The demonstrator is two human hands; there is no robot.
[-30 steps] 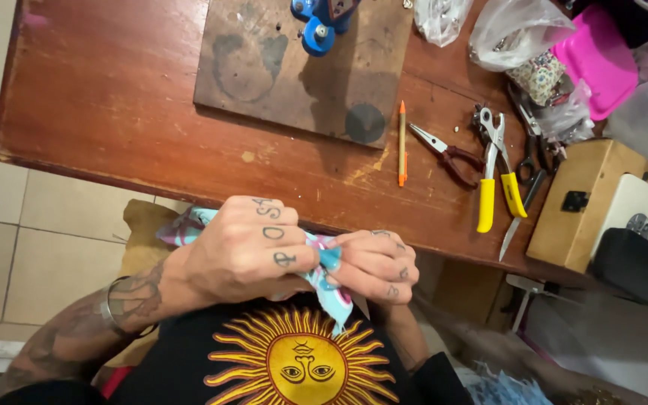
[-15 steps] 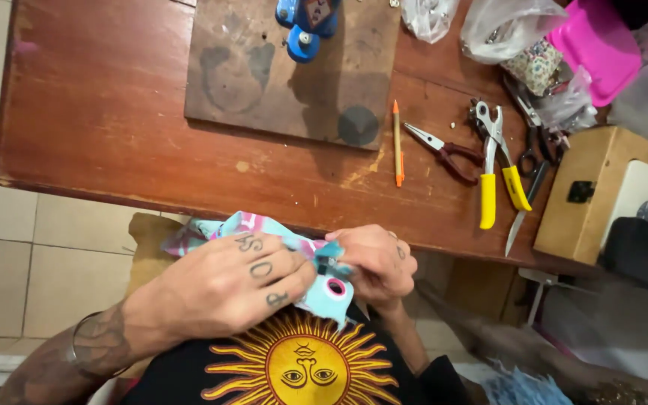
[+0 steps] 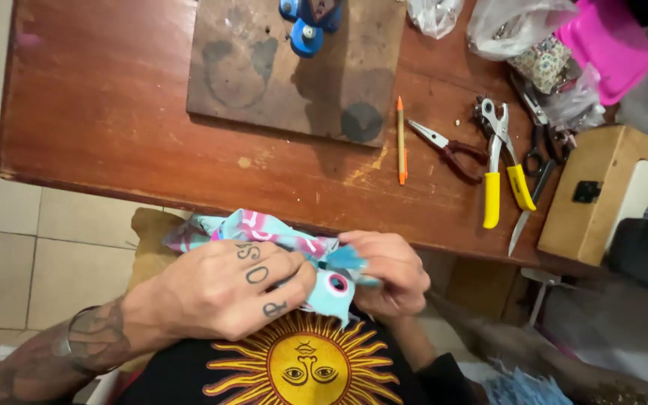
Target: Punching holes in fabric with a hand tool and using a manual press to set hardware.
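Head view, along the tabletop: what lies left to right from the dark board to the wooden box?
Dark wooden board → orange pencil → red-handled pliers → yellow-handled punch pliers → light wooden box.

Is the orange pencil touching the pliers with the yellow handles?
Apart. The head view shows the orange pencil lying by itself, with bare table and red-handled pliers between it and the yellow-handled pliers.
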